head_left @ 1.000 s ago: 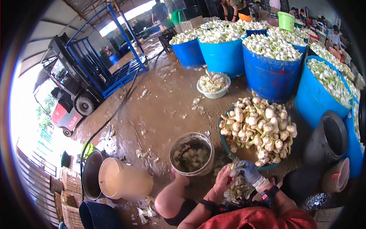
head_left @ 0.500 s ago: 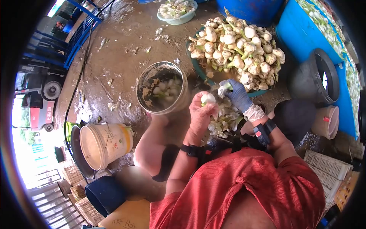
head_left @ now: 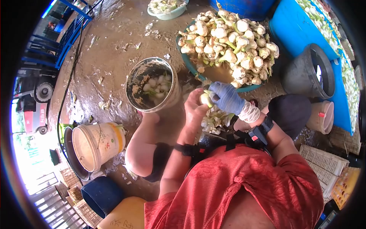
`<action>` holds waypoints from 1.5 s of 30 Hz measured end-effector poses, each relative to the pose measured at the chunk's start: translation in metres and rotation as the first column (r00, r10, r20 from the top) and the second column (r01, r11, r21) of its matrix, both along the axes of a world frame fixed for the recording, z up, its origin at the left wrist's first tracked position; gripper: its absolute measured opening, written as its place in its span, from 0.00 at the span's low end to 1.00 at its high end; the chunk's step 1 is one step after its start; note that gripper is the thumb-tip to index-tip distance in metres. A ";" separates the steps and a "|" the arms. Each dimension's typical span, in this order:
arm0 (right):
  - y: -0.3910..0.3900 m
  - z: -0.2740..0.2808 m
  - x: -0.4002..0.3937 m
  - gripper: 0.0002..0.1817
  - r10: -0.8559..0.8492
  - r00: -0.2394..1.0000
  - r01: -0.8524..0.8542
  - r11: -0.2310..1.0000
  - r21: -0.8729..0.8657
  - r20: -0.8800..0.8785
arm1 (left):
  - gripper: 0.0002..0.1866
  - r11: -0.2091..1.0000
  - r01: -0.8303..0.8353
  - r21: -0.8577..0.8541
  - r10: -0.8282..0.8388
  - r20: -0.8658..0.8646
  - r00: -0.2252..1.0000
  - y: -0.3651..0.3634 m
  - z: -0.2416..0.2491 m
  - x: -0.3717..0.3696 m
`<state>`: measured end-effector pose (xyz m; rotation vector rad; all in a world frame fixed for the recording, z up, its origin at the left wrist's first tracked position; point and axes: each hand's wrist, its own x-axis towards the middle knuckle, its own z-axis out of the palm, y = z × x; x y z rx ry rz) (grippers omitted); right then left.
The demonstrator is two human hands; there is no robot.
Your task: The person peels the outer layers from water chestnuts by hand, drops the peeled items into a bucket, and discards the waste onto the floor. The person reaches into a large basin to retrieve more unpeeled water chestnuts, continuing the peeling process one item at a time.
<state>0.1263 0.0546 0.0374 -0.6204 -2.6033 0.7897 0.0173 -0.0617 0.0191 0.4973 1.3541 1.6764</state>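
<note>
A pale garlic bulb [head_left: 206,99] with a greenish stem end sits in the fingers of my bare left hand [head_left: 195,106]. My right hand [head_left: 227,98], in a blue glove with a white cuff, is closed against the bulb's stem side; its fingertips are partly hidden there. Below my hands lies a heap of stripped skins and leaves [head_left: 215,120]. Just ahead, a green tub [head_left: 187,61] is piled with unpeeled garlic bulbs [head_left: 232,45]. On the left stands a bucket [head_left: 130,78] with several peeled white bulbs [head_left: 158,87] inside.
A tipped white bucket [head_left: 101,143] lies at left. A black bucket [head_left: 305,72] leans beside a blue trough [head_left: 284,28] at right. A light basin [head_left: 167,16] of scraps stands at the top. Wet floor [head_left: 103,65] carries scattered peel and a black cable [head_left: 74,65].
My right hand has moved left and down from beside the bulb to close against it. The bulb has turned, showing its greenish side. The whole view has shifted slightly.
</note>
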 end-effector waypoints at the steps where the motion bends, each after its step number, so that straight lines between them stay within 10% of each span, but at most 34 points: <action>1: 0.003 -0.009 -0.001 0.11 -0.030 0.996 0.025 0.998 -0.054 -0.090 | 0.26 1.000 0.000 -0.001 0.000 0.001 1.000 0.000 0.005 0.000; 7: 0.018 -0.012 0.006 0.11 -0.133 0.970 0.097 0.978 -0.183 -0.201 | 0.20 0.991 0.026 0.134 -0.066 0.300 0.952 -0.003 0.014 -0.008; 10: 0.019 -0.005 0.010 0.12 -0.031 0.985 0.062 0.982 -0.180 0.171 | 0.19 0.991 0.012 0.133 -0.052 0.305 0.951 -0.003 0.012 -0.009; 12: 0.009 0.000 0.009 0.14 -0.029 0.930 -0.090 0.949 -0.303 -0.366 | 0.19 0.994 -0.001 0.108 -0.028 0.270 0.962 -0.001 0.008 -0.008; 15: 0.003 0.005 0.009 0.17 -0.006 0.960 -0.085 0.946 -0.312 -0.282 | 0.20 0.999 0.011 0.053 -0.020 0.183 0.983 0.001 0.007 -0.005; 20: -0.003 0.007 0.002 0.07 0.133 0.975 -0.107 0.983 0.147 -0.176 | 0.23 0.985 0.109 -0.136 -0.122 -0.091 0.988 -0.002 -0.013 -0.008; 24: 0.002 0.003 0.001 0.06 0.140 0.980 -0.124 0.985 0.117 -0.140 | 0.25 0.985 0.115 -0.125 -0.127 -0.088 0.988 -0.002 -0.007 -0.005; 33: 0.014 -0.014 -0.006 0.02 -0.079 0.950 -0.034 0.936 -0.350 -0.303 | 0.36 0.981 0.146 0.124 -0.163 0.137 0.977 0.000 0.010 -0.008; 37: 0.019 -0.034 -0.005 0.04 -0.005 1.000 -0.007 0.905 -0.425 -0.026 | 0.37 0.911 0.256 0.324 -0.344 0.253 0.904 -0.003 0.015 -0.008; 40: 0.017 -0.036 0.003 0.11 -0.079 0.959 -0.065 0.875 -0.479 -0.274 | 0.26 0.979 0.194 0.070 -0.204 0.201 0.958 -0.005 0.014 -0.009; 45: 0.001 0.007 0.018 0.18 0.008 0.979 -0.138 0.761 -0.634 -0.204 | 0.25 0.986 0.099 -0.132 -0.108 -0.068 0.992 0.001 0.002 -0.008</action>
